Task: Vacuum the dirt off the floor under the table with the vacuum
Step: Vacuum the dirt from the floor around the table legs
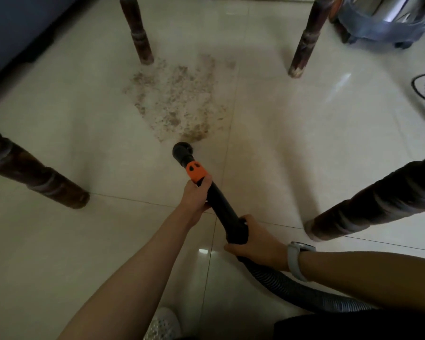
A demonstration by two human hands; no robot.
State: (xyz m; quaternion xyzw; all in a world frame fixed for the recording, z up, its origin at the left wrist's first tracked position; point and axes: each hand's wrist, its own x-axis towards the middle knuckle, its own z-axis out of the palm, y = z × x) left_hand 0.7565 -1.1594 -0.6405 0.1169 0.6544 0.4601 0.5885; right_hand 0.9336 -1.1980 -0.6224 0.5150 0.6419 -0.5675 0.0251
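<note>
A patch of brown dirt (179, 99) is spread over the pale tiled floor between the two far table legs. The black vacuum nozzle (182, 150) with an orange collar (195, 173) points at the near edge of the patch. My left hand (196, 195) grips the black tube just below the orange collar. Further back, my right hand (258, 241) holds the tube's end where the ribbed hose (292, 288) joins it. A watch sits on my right wrist.
Dark wooden table legs stand around the dirt: far left (138, 30), far right (307, 38), near left (37, 180), near right (368, 204). The vacuum canister (383, 18) stands at the top right. A dark blue sofa (15, 28) is at the top left.
</note>
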